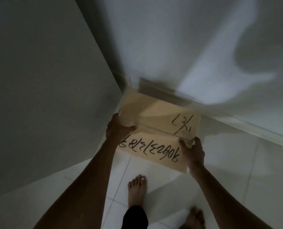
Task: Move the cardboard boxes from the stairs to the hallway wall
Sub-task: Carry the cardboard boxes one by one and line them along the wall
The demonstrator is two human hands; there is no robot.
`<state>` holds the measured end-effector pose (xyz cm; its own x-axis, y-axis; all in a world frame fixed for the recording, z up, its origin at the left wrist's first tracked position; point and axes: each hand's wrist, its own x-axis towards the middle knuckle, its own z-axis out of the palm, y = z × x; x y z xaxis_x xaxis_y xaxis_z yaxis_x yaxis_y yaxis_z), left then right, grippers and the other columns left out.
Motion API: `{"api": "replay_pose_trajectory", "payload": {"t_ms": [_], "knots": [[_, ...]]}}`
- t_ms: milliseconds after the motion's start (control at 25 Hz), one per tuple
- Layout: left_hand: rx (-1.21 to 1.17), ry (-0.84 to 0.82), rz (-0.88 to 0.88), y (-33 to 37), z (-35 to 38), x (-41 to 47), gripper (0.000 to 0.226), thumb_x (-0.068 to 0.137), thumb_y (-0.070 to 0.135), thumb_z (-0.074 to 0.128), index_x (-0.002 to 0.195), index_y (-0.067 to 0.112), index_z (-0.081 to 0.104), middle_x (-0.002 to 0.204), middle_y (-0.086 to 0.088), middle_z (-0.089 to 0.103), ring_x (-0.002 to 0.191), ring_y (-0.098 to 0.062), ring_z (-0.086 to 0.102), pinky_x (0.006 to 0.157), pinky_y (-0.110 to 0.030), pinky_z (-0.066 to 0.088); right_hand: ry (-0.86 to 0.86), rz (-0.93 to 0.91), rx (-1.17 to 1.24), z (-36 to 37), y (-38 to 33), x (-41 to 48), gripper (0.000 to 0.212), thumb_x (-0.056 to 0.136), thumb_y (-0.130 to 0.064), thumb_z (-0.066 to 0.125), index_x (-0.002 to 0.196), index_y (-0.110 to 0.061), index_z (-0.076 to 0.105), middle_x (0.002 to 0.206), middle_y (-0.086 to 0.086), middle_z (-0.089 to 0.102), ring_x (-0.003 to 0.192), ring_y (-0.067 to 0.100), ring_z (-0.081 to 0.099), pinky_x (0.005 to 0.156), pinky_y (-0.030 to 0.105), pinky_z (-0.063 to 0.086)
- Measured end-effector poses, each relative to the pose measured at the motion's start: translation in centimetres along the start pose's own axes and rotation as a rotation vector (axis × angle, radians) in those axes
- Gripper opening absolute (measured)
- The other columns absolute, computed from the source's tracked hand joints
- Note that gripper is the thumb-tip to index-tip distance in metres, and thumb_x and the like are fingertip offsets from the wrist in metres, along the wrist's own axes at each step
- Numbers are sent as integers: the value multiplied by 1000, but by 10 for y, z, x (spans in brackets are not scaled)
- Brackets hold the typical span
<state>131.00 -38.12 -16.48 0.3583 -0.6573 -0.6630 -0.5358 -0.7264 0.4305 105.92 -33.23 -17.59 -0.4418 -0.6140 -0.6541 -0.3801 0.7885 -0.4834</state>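
A tan cardboard box (157, 119) with black handwritten numbers on its taped top is held in front of me, close to a corner where two white walls meet. My left hand (118, 127) grips its left edge with the thumb on top. My right hand (192, 150) grips its near right corner. The box's far side is blurred, and I cannot tell whether it touches the wall or floor.
The left wall (46, 80) and the back wall (170, 38) form a corner just beyond the box. White floor tiles (228, 162) lie below. My bare feet (137, 190) stand on the tiles directly under the box. Shadows fall across the back wall.
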Motion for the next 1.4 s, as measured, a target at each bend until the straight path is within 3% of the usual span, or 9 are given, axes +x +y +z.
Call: {"api": "replay_pose_trajectory", "payload": {"t_ms": [120, 280, 440, 600, 880, 1000, 1120, 1280, 1400], "knots": [[4, 19, 24, -13, 8, 45, 100, 56, 45, 87, 138, 15, 39, 134, -11, 57, 120, -32, 57, 93, -42, 52, 31, 3, 36, 36, -12, 25, 57, 86, -37, 65, 136, -18, 46, 130, 15, 62, 114, 38, 59, 92, 45, 50], [42, 83, 98, -15, 10, 79, 92, 67, 42, 81, 143, 17, 35, 139, -13, 51, 124, -31, 53, 84, -33, 46, 77, -2, 34, 63, -31, 44, 56, 87, -36, 65, 136, -16, 45, 127, 15, 63, 112, 37, 61, 85, 37, 49], [258, 225, 341, -11, 23, 63, 89, 82, 32, 70, 152, 20, 18, 159, -11, 24, 142, -33, 34, 103, -48, 47, 121, 25, 46, 73, -50, 54, 60, 85, -39, 68, 134, -15, 45, 127, 17, 63, 115, 39, 59, 92, 42, 49], [365, 124, 441, -28, 29, 63, 87, 88, 34, 62, 154, 13, 11, 164, -14, 4, 150, -36, 8, 114, -57, 33, 105, 28, 37, 83, -64, 59, 56, 87, -32, 67, 133, -12, 43, 125, 16, 63, 110, 36, 62, 83, 39, 50], [517, -3, 402, -14, 12, 68, 86, 92, 40, 53, 154, 11, 2, 163, -16, -3, 150, -38, 2, 120, -53, 20, -17, -6, -48, 74, -69, 60, 63, 87, -38, 65, 135, -10, 36, 128, 15, 60, 111, 36, 62, 83, 39, 52], [491, -65, 337, 15, -7, 23, 77, 96, 38, 46, 154, 12, 2, 164, -12, -1, 151, -34, 3, 121, -48, 18, -52, -72, -162, 34, -73, 29, 64, 87, -41, 62, 136, -10, 35, 129, 16, 57, 116, 37, 58, 90, 45, 53], [520, -123, 398, 66, -36, -47, 73, 97, 40, 41, 154, 11, 5, 164, -10, 3, 151, -32, 7, 121, -46, 17, -54, -139, -295, -36, -78, -27, 65, 91, -40, 57, 143, -10, 33, 137, 17, 49, 125, 36, 49, 97, 45, 45], [630, -174, 659, 164, -86, -201, 70, 98, 41, 37, 153, 8, 11, 163, -14, 9, 150, -34, 10, 122, -46, 13, 33, -173, -300, -185, -93, -140, 69, 94, -44, 48, 149, -7, 28, 148, 18, 41, 138, 34, 38, 110, 44, 34], [737, -214, 949, 230, -106, -329, 67, 98, 42, 36, 153, 9, 16, 163, -14, 11, 150, -36, 13, 122, -47, 13, 147, -111, -222, -309, -74, -232, 68, 94, -45, 47, 147, -5, 33, 148, 20, 43, 138, 34, 38, 112, 42, 32]]}}
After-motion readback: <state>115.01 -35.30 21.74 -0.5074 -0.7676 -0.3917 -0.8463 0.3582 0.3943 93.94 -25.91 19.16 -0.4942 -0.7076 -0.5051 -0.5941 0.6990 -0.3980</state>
